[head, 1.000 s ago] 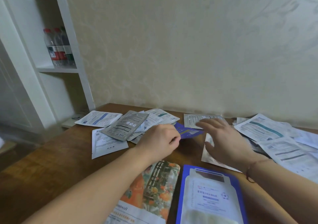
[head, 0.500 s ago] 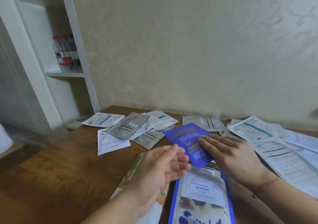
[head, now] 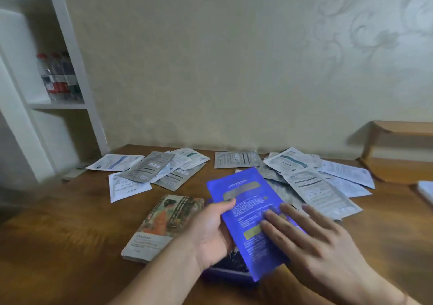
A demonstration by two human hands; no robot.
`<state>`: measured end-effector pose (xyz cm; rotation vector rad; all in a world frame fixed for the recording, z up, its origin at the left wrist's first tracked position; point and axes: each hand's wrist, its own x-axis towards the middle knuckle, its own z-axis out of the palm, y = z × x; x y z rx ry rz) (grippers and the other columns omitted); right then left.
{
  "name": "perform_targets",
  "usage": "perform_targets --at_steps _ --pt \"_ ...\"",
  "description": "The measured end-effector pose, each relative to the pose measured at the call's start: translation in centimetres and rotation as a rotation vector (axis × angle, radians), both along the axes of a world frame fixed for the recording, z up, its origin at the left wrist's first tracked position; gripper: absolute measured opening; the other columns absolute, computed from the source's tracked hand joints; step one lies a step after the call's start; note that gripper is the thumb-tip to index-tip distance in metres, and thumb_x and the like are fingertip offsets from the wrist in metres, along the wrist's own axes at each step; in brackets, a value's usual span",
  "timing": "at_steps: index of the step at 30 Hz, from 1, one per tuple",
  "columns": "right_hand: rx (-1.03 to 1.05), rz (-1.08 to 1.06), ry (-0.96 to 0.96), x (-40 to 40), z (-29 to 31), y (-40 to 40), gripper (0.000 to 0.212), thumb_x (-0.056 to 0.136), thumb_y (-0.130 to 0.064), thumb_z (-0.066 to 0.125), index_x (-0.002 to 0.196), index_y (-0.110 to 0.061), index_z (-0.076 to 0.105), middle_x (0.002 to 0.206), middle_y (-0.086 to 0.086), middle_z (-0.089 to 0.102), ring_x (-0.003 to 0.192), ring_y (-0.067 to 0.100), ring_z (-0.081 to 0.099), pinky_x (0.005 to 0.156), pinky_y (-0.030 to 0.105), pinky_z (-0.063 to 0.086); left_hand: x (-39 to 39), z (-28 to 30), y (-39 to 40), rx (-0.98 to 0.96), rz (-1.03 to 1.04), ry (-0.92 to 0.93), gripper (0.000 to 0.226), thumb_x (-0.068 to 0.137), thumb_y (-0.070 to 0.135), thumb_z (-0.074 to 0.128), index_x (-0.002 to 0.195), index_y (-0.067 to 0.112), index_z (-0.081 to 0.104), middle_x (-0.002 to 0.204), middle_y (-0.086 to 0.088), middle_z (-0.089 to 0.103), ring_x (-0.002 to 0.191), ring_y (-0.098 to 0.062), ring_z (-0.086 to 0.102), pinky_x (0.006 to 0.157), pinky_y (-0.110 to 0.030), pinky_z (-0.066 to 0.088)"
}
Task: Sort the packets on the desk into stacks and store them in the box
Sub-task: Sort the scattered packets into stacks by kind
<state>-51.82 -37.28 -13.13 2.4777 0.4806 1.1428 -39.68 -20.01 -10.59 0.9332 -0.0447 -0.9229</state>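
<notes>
Your left hand (head: 212, 232) grips the blue packet (head: 248, 220) by its left long edge, thumb curled over the printed face and fingers hidden beneath. Your right hand (head: 311, 241) lies flat on the packet's right half, fingers straight and spread, pressing rather than gripping. The blue packet sits at the near centre of the counter (head: 58, 246), above a dark-edged blue stack (head: 230, 273) whose near edge shows below it. Its long axis runs from near right to far left, tilted slightly off your line of sight; the far short edge points toward the wall, the printed text reading from that end. Just left of it, touching your left wrist area, lies the illustrated packet (head: 164, 225), long axis leaning far right. Grey and white packets lie loose in two groups: a left scatter (head: 150, 169) and a right heap (head: 311, 180), overlapping. A white shelf (head: 58, 105) at far left holds bottles (head: 58, 77).
</notes>
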Motion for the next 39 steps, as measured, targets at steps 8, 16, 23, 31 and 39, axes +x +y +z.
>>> perform_targets --at_steps 8,16,23,31,39 --pt "1.931 0.050 0.435 -4.4 2.0 0.2 0.077 0.058 -0.075 0.073 0.115 -0.025 0.065 0.099 -0.003 0.077 0.095 0.016 0.072 0.068 0.041 0.060 -1.6 -0.5 1.0 -0.072 -0.092 -0.146 0.036 0.096 0.016 0.051 0.128 0.004 0.061 0.125 -0.020 0.065 0.118 -0.037 0.061 0.096 -0.052 0.051" --pt "1.773 -0.065 0.110 -4.0 1.5 1.4 0.031 0.080 -0.003 0.075 0.109 -0.016 0.073 0.079 -0.010 0.077 0.071 0.005 0.073 0.057 0.016 0.055 -4.2 -0.6 -0.1 0.008 0.037 -0.311 0.069 0.083 0.038 0.064 0.146 0.025 0.040 0.139 0.005 0.056 0.131 -0.017 0.050 0.111 -0.042 0.038" --pt "0.565 -0.065 -0.120 -2.7 -0.2 7.1 0.024 0.083 -0.046 0.060 0.082 -0.029 0.078 0.090 -0.011 0.075 0.078 0.011 0.073 0.060 0.021 0.054 -6.4 -0.9 0.1 -0.246 -0.225 -0.045 0.063 0.082 0.062 0.063 0.101 0.003 0.076 0.108 -0.010 0.067 0.099 -0.022 0.066 0.098 -0.034 0.046" --pt "1.754 0.010 0.508 -1.4 3.3 1.6 0.042 0.084 -0.025 0.075 0.124 -0.025 0.061 0.105 -0.003 0.074 0.093 0.017 0.072 0.074 0.035 0.054 -3.5 -2.0 3.4 -0.027 -0.251 -0.271 0.032 0.098 0.019 0.051 0.126 0.011 0.065 0.132 -0.017 0.061 0.122 -0.036 0.058 0.105 -0.055 0.043" --pt "2.170 0.017 0.575 5.4 1.2 0.6 0.036 0.086 0.000 0.068 0.120 -0.010 0.059 0.095 0.017 0.075 0.083 0.032 0.073 0.063 0.042 0.060 -2.1 -2.7 6.5 0.563 0.164 -1.017 0.059 0.086 0.026 0.073 0.135 0.039 0.043 0.109 0.020 0.068 0.101 0.005 0.064 0.087 -0.019 0.053"
